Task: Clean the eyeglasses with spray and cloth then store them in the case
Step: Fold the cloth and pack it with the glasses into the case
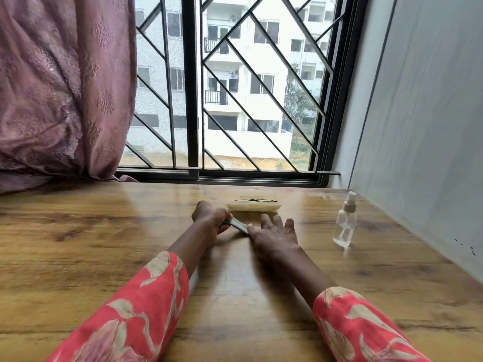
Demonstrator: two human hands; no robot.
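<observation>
Presently I note the left hand (pixel 209 218) pinching a thin grey cloth (pixel 239 226), soft and light, best gripped by an edge, right hand (pixel 274 232) spread flat on it, eyeglasses (pixel 248 199) on the case (pixel 252 206) just beyond.

So I'm at the table (pixel 78 231), which runs right up to the window (pixel 235 87). A curtain (pixel 57 87) hangs on the far left, wall (pixel 431 113) on the right. My two hands sit around the middle of the table, left hand (pixel 209 218) beside my right hand (pixel 274 231), with a cloth (pixel 239 226) stretched between them. Just behind my hands, toward the window, is the case (pixel 253 206), and the glasses (pixel 248 199) lie on top of it. The spray bottle (pixel 345 223) stands upright off to the right of my right hand, near the wall.
</observation>
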